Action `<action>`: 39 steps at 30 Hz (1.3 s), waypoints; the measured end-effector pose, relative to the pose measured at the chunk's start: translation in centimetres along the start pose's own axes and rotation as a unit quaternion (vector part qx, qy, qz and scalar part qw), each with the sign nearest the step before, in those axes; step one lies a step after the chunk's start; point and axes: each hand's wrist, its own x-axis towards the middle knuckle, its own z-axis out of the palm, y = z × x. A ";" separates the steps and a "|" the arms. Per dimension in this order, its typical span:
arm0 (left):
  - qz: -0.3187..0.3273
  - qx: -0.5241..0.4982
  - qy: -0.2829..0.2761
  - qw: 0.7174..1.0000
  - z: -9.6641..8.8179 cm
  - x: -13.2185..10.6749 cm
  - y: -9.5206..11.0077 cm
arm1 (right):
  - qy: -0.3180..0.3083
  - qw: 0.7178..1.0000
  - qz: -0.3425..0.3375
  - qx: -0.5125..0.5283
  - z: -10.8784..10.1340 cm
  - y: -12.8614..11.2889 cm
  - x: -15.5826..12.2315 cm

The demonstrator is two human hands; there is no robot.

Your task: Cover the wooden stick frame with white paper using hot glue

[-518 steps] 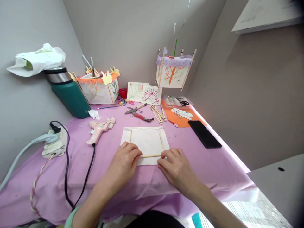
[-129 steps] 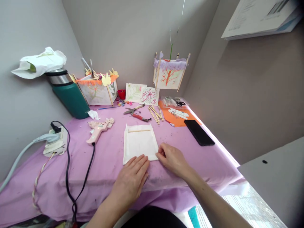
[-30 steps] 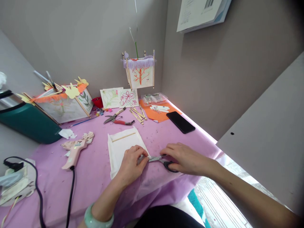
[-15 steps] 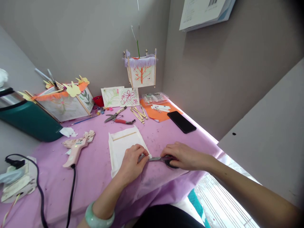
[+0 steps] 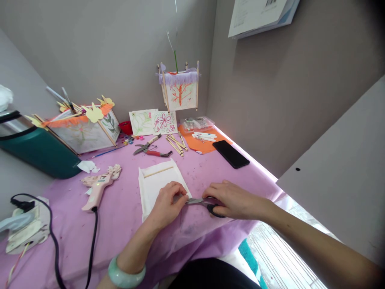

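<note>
My right hand (image 5: 227, 200) grips a pair of scissors (image 5: 196, 201) with dark handles, the blades pointing left. Its blade tips reach the fingertips of my left hand (image 5: 170, 200). My left hand is closed in a pinch at the right edge of a white paper-like panel (image 5: 153, 188). The panel lies flat on the table, with a thin wooden stick along its far side and folded edges. Behind my left fingers the panel's near right corner is hidden, so I cannot tell exactly what lies between the blades.
A pink glue gun (image 5: 98, 192) with a black cord lies left on the purple tablecloth (image 5: 120, 241). Pruning shears (image 5: 150, 147), short sticks (image 5: 177, 144), a black phone (image 5: 231, 153) and an orange sheet (image 5: 200, 145) are farther back. A decorated lantern (image 5: 180, 94) hangs there; a green bottle (image 5: 39, 150) leans left.
The scissor handles have spread apart a little, the lower loop moving down. A small white bit by the left fingertips shows less now. The whole view has shifted slightly.
</note>
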 end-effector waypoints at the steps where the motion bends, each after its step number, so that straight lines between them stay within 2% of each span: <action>1: 0.001 -0.003 0.000 1.000 0.0 0.0 0.0 | 0.002 1.000 -0.002 0.001 0.0 0.0 0.1; 9: -0.006 -0.052 -0.001 0.999 -0.1 0.0 -0.6 | -0.021 0.999 -0.003 0.028 -1.2 0.3 -0.5; 20: -0.017 -0.088 -0.015 0.996 -0.4 0.2 -0.8 | 0.006 0.999 0.005 0.049 0.1 -1.3 1.4; 23: -0.025 -0.103 -0.001 0.994 -0.1 0.4 -0.7 | -0.005 0.999 0.008 0.043 0.2 -1.2 1.4; 25: -0.052 -0.135 0.016 0.989 -0.2 0.4 -0.5 | 0.005 0.999 0.023 0.032 0.1 -0.8 1.2; 27: -0.099 -0.183 0.047 0.977 -0.9 0.2 -0.3 | 0.022 0.998 0.048 0.023 -0.1 -0.4 0.6; 29: -0.126 -0.207 0.093 0.966 -2.3 -0.4 -0.2 | 0.038 0.996 0.076 0.020 -0.3 0.2 -0.2; 31: -0.117 -0.166 0.149 0.968 -4.5 -1.6 -0.7 | 0.054 0.993 0.103 0.025 -0.3 0.7 -1.2; 33: -0.105 -0.051 0.223 0.968 -6.9 -3.3 -1.6 | 0.066 0.989 0.124 0.040 -0.1 1.1 -2.1; 34: -0.102 0.032 0.267 0.958 -8.0 -4.1 -2.1 | 0.069 0.988 0.132 0.049 0.1 1.3 -2.5; 36: -0.087 0.212 0.325 0.917 -9.5 -5.7 -2.9 | 0.076 0.984 0.147 0.067 0.6 1.6 -3.0; 38: -0.057 0.320 0.318 0.891 -10.0 -6.7 -3.5 | 0.087 0.980 0.159 0.081 1.0 1.6 -3.1; 39: -0.036 0.341 0.285 0.895 -9.8 -6.9 -3.7 | 0.093 0.978 0.162 0.087 1.2 1.4 -3.1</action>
